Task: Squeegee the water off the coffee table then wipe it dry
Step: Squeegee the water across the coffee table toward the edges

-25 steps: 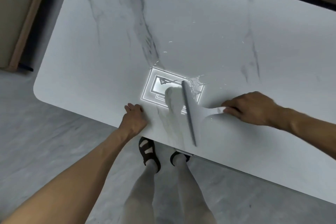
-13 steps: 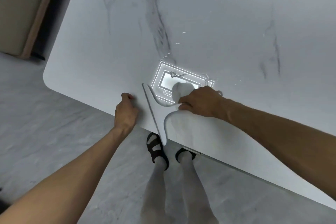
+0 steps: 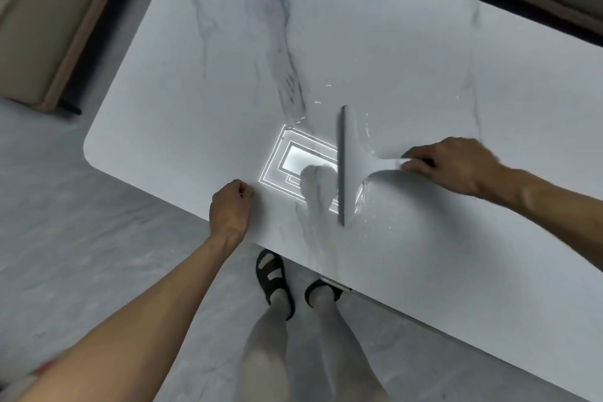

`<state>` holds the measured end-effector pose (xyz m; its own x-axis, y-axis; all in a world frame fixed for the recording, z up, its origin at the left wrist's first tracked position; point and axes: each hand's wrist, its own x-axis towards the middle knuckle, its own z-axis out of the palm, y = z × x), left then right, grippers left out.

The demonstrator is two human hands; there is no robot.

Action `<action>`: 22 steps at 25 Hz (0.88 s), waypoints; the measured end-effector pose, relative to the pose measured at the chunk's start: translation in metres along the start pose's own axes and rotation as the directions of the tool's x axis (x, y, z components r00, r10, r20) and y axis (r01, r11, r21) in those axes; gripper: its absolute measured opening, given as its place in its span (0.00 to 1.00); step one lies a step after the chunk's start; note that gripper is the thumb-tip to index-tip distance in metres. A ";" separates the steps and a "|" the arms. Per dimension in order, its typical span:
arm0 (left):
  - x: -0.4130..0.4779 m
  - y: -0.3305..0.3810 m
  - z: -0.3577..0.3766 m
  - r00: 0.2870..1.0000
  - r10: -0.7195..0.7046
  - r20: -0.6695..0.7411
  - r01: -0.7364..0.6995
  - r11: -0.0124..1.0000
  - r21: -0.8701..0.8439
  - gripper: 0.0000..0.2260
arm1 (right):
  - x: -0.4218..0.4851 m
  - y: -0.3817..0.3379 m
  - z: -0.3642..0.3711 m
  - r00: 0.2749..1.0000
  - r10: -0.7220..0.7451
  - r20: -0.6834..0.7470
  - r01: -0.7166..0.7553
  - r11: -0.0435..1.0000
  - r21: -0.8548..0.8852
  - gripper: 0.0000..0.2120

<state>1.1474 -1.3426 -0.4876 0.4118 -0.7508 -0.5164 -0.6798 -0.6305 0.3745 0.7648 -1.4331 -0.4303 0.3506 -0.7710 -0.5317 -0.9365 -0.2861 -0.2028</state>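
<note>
Near the front edge of the marble worktop (image 3: 202, 52): right hand (image 3: 456, 166) with fingers (image 3: 411, 166) pinched around the handle of the white squeegee (image 3: 354, 166), blade laid flat on the surface, running front to back just right of a bright rectangular ceiling-light reflection (image 3: 303, 160). Left hand (image 3: 231, 206) curled into a loose fist, grasping nothing, knuckles resting at the worktop's near edge. Streaks and beads of water (image 3: 365, 196) right of the blade, close behind it; a few droplets further back.

Likely trouble from here: uneven pressure from so far back a grip, leaving thin lines of water under one end of the blade. Water pushed off the near edge onto the floor beside the sandalled feet (image 3: 274, 277), hence a slip risk. No cloth visible for the drying step.
</note>
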 end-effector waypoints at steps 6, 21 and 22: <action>0.030 -0.033 -0.032 0.992 -0.060 -0.107 0.057 0.998 -0.029 0.11 | 0.057 -0.187 0.055 0.874 -0.431 0.224 0.449 0.893 -0.033 0.20; 0.102 0.052 -0.038 0.955 0.205 0.216 -0.206 0.978 -0.019 0.18 | 0.047 -0.004 -0.011 0.965 0.260 0.028 -0.261 0.965 0.035 0.21; 0.103 0.061 -0.034 0.943 0.228 0.243 -0.236 0.972 0.000 0.18 | 0.033 0.009 -0.014 0.954 0.299 0.026 -0.299 0.954 0.019 0.22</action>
<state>1.1688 -1.4653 -0.4912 0.0858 -0.8042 -0.5881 -0.7577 -0.4359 0.4856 0.7678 -1.4692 -0.4384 0.0547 -0.8062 -0.5890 -0.9983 -0.0313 -0.0498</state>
